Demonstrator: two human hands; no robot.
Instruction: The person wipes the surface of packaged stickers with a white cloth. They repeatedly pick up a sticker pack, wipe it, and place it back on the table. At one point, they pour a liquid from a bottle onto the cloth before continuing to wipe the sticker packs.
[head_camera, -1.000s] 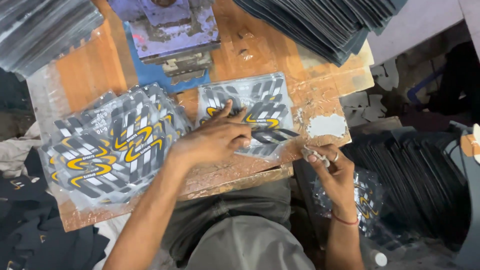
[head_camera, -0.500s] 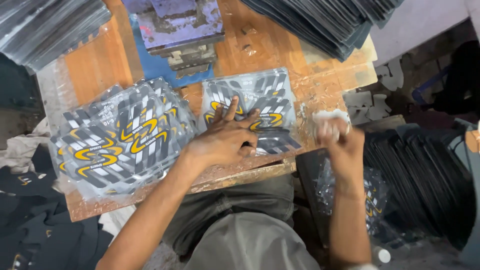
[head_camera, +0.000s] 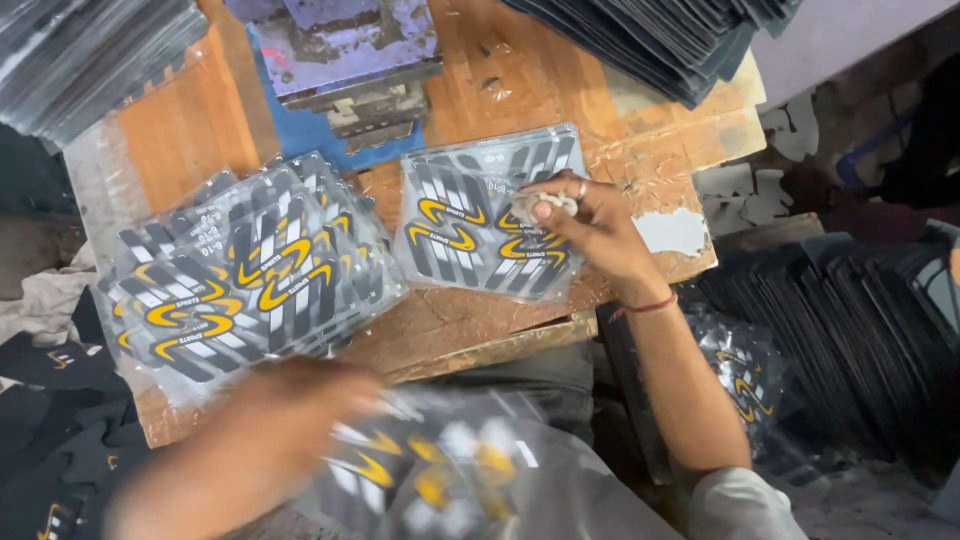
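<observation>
- Head view, looking down on a worn wooden workbench (head_camera: 520, 60): the right hand (head_camera: 590, 225) rests on a clear printed packet (head_camera: 490, 225) lying flat near the bench's middle, with fingers curled tight around a small pale wad (head_camera: 545, 203), perhaps cloth, pressed against the packet's upper right part.
- That packet shows dark stripes with yellow curved marks through clear film; its long axis runs roughly left to right across the bench, slightly tilted, and the right hand sits over its right end, so most of the packet stretches away to the hand's left.
- The left hand (head_camera: 290, 410) is low in the picture and heavily blurred. It lies against another clear packet (head_camera: 430, 470) of the same pattern, held off the bench near the person's lap; I cannot tell how the fingers close on it.
- A fanned stack of like packets (head_camera: 240, 275) lies on the bench's left part, just beside the single packet and apart from both hands. The left hand is the nearer one to this stack; the right hand is the nearer one to the single packet.
- At the far edge of the bench stands a blue and grey metal block (head_camera: 345, 50).
- Piles of dark flat sheets (head_camera: 680, 40) sit at the top right, and more dark sheets (head_camera: 860, 330) lie below the bench to the right.
</observation>
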